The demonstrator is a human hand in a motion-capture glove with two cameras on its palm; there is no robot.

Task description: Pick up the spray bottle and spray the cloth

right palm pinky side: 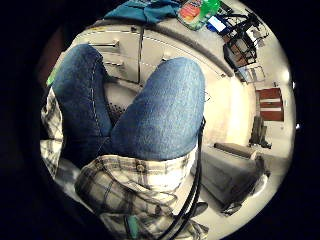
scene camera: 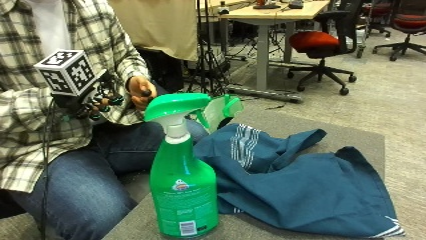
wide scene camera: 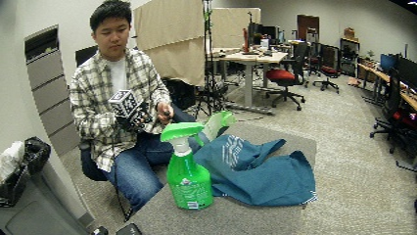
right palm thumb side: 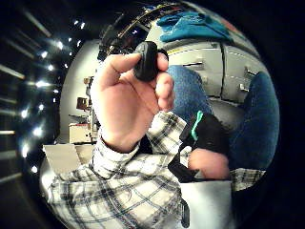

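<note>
Green spray bottle (scene camera: pixel 181 176) stands upright on the worktop (scene camera: pixel 279 227), just beside the blue cloth (scene camera: pixel 299 175). Gloved right hand (scene camera: pixel 85 102) at the person's chest, well apart; whether its fingers are spread or curled cannot be told. Judgement: reach for the neck, index finger on the trigger, nozzle toward the cloth.

I see the spray bottle (scene camera: pixel 183 185) upright at the table's (scene camera: pixel 319 131) near edge, the cloth (scene camera: pixel 299 180) touching it on one side. Behind them, my gloved right hand (scene camera: pixel 90 102) hangs over my lap, beside the bare hand (scene camera: pixel 141 92).
</note>
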